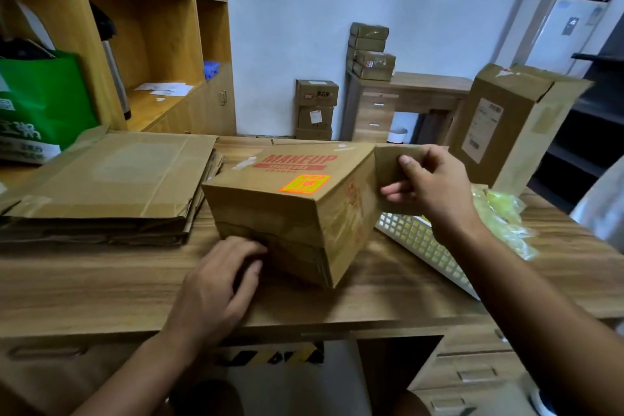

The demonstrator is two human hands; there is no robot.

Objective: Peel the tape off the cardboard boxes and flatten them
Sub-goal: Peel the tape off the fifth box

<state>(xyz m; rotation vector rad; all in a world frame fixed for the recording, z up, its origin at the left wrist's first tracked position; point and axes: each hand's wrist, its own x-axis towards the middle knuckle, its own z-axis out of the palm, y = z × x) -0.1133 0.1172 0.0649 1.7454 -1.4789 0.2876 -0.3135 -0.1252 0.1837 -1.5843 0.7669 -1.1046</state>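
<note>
A brown cardboard box [297, 199] with red "MAKEUP" lettering and an orange sticker lies on the wooden desk [101, 287], one corner toward me. My left hand [219, 284] rests against its near taped face, fingertips on the tape seam. My right hand [429, 186] pinches an opened flap [388, 162] at the box's right end. A stack of flattened cardboard [111, 186] lies at the left. Another tall box [513, 125] stands upright at the back right.
A white perforated tray [425, 246] and a crumpled yellow-green plastic bag [503, 216] lie right of the box. A green bag [40, 105] stands by the wooden shelving at left. Small boxes [315, 108] are stacked by the far wall.
</note>
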